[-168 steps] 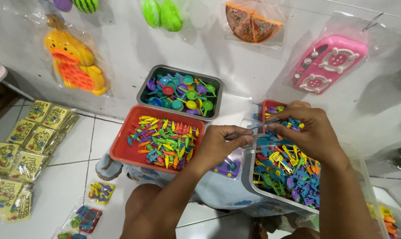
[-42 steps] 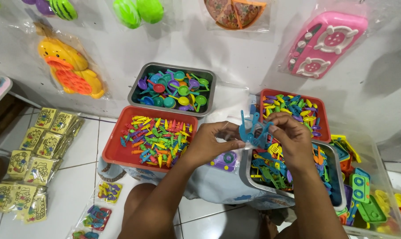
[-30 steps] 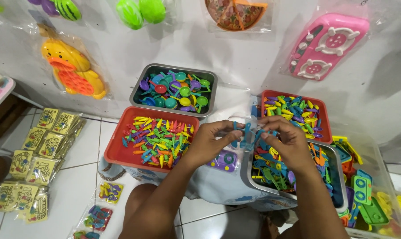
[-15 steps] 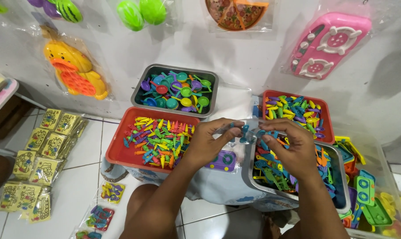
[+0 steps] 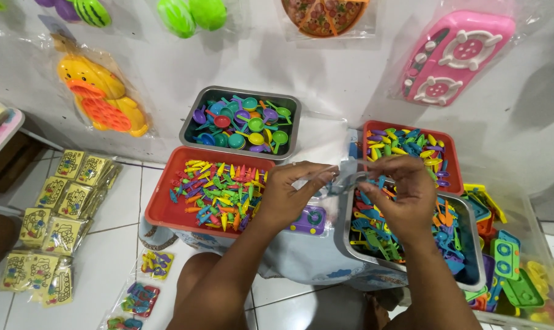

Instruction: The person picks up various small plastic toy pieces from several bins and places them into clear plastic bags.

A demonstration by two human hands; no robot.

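Pinching a small clear plastic bag [image 5: 341, 177] between the fingers [image 5: 326, 175] of the left hand [image 5: 289, 195] and right hand [image 5: 405, 192], both closed on it, above the near edge of a metal tray [image 5: 350, 244] of mixed coloured toy pieces. Flanking that, a red tray [image 5: 161, 211] of small coloured utensils at left. Sitting farther out, yellow packets [image 5: 57, 214] on the tiled floor [image 5: 106, 256].

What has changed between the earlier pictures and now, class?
The blue toy piece held up about a second ago is gone from sight. Both hands, left hand and right hand, now pinch a clear plastic bag between them. The red tray and metal trays stayed put.
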